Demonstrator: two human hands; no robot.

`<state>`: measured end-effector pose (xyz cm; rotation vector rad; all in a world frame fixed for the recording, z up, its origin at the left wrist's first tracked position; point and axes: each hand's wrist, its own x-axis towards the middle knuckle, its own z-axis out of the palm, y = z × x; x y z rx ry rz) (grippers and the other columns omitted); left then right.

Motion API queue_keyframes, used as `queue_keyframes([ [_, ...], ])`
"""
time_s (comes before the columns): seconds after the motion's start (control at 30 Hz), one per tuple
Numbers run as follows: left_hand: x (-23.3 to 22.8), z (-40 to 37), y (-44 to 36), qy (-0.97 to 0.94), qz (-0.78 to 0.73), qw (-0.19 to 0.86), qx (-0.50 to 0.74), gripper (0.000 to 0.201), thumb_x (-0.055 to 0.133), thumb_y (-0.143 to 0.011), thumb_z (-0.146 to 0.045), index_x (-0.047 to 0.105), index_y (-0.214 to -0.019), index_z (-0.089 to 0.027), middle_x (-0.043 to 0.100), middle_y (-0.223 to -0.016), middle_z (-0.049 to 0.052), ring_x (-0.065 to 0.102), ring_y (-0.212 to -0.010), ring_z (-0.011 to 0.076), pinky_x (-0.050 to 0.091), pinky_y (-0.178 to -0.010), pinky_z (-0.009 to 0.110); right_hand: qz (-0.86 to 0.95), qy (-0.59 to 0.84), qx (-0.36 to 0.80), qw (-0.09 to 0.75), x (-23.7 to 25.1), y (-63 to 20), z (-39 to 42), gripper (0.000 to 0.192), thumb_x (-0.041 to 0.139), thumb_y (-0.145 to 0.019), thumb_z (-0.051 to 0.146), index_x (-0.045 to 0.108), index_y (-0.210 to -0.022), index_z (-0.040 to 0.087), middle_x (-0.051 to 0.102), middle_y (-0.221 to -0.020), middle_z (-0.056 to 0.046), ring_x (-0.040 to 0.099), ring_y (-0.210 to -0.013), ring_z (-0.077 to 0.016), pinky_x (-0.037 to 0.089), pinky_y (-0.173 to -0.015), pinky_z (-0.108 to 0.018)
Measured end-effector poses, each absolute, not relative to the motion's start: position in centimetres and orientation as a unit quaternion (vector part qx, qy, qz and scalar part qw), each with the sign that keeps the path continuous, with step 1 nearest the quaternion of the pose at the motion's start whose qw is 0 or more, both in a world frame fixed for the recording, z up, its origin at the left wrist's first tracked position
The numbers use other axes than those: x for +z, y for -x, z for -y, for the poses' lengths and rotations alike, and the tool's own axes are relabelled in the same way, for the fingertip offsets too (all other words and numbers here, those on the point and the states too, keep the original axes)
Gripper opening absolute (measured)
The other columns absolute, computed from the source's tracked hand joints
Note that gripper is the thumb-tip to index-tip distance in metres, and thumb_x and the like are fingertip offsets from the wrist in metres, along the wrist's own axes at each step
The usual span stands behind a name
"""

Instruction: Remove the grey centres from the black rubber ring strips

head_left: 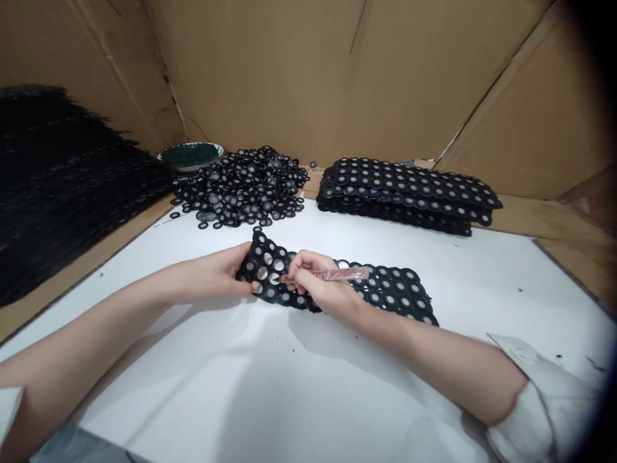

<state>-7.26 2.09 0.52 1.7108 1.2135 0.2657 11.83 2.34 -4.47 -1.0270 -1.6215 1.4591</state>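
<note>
A black sheet of joined rings (395, 286) lies across the white table, with pale discs or openings showing in its rings. My left hand (226, 270) grips the sheet's left end, thumb at the near edge and fingers behind. In my right hand (315, 276) is a slim pen-like tool (344, 274) with a clear, red-marked barrel, held like a pencil. Its tip points left at the rings near my left hand; whether it touches them I cannot tell. My right hand covers the middle of the sheet.
Loose black rings (241, 186) are heaped at the back left, beside a bowl (190, 157) of dark green material. Several finished-looking ring sheets (405, 193) are stacked at the back right. A large black pile (62, 173) stands far left. Cardboard walls (308, 77) enclose the white table (193, 386).
</note>
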Motion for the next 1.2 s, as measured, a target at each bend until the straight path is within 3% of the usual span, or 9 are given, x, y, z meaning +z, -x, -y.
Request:
queue_keyframes([
  [0.13,0.5,-2.4,7.0,-0.700,-0.520,0.479,0.104,0.028,0.055,-0.068,-0.038,0.054,-0.089,-0.019,0.060,-0.082,0.002,0.054,-0.073,0.0182,0.040,-0.060,0.025,0.601,0.370,0.615,0.353,-3.8,-12.1,-3.0,0.009,0.045,-0.074,0.020,0.053,-0.069,0.016,0.058,-0.069,0.000,0.056,-0.060,-0.0096,0.045,-0.059,-0.023],
  [0.27,0.1,-2.9,6.9,-0.674,-0.585,0.428,0.143,0.031,0.048,-0.072,-0.047,0.057,-0.071,-0.018,0.059,-0.065,0.001,0.053,-0.061,0.0169,0.039,-0.056,0.026,0.595,0.349,0.614,0.382,-3.0,-12.3,-3.4,0.021,0.045,-0.079,0.031,0.058,-0.080,0.015,0.060,-0.079,-0.004,0.059,-0.068,-0.0113,0.048,-0.069,-0.028],
  [0.4,-0.6,-3.3,7.0,-0.660,-0.598,0.404,0.210,0.024,0.054,-0.068,-0.041,0.058,-0.076,-0.019,0.062,-0.075,0.001,0.055,-0.070,0.0183,0.041,-0.063,0.028,0.627,0.347,0.566,0.408,-3.6,-12.3,-3.4,0.019,0.045,-0.080,0.029,0.058,-0.085,0.017,0.061,-0.089,-0.003,0.058,-0.072,-0.0097,0.045,-0.074,-0.026],
  [0.53,-0.6,-3.3,6.8,-0.601,-0.618,0.455,0.223,0.022,0.055,-0.067,-0.036,0.057,-0.078,-0.018,0.062,-0.076,0.001,0.055,-0.073,0.0181,0.040,-0.065,0.027,0.628,0.350,0.558,0.414,-4.5,-12.2,-3.5,0.012,0.046,-0.079,0.024,0.050,-0.089,0.020,0.060,-0.081,0.000,0.060,-0.072,-0.0105,0.043,-0.076,-0.028],
  [0.77,-0.7,-3.8,7.2,-0.593,-0.625,0.461,0.215,0.025,0.051,-0.069,-0.040,0.060,-0.075,-0.017,0.063,-0.076,0.002,0.056,-0.076,0.0208,0.039,-0.067,0.029,0.625,0.341,0.562,0.420,-4.7,-12.1,-3.4,0.005,0.047,-0.079,0.022,0.042,-0.079,0.021,0.056,-0.069,0.003,0.060,-0.076,-0.0118,0.042,-0.078,-0.028],
  [0.9,-1.5,-3.8,7.2,-0.597,-0.634,0.436,0.225,0.024,0.051,-0.069,-0.039,0.059,-0.073,-0.017,0.063,-0.072,0.002,0.055,-0.070,0.0200,0.039,-0.062,0.029,0.642,0.338,0.552,0.410,-4.9,-12.0,-3.3,0.004,0.045,-0.078,0.020,0.041,-0.080,0.021,0.055,-0.073,0.002,0.059,-0.082,-0.0130,0.041,-0.075,-0.027],
  [1.2,-0.7,-0.9,4.7,-0.550,-0.667,0.410,0.292,0.024,0.047,-0.071,-0.038,0.058,-0.073,-0.016,0.060,-0.063,0.003,0.055,-0.061,0.0198,0.036,-0.049,0.027,0.725,0.361,0.455,0.370,-4.6,-11.4,-2.5,0.008,0.038,-0.077,0.017,0.036,-0.082,0.022,0.045,-0.068,0.004,0.043,-0.059,-0.0091,0.033,-0.055,-0.022],
])
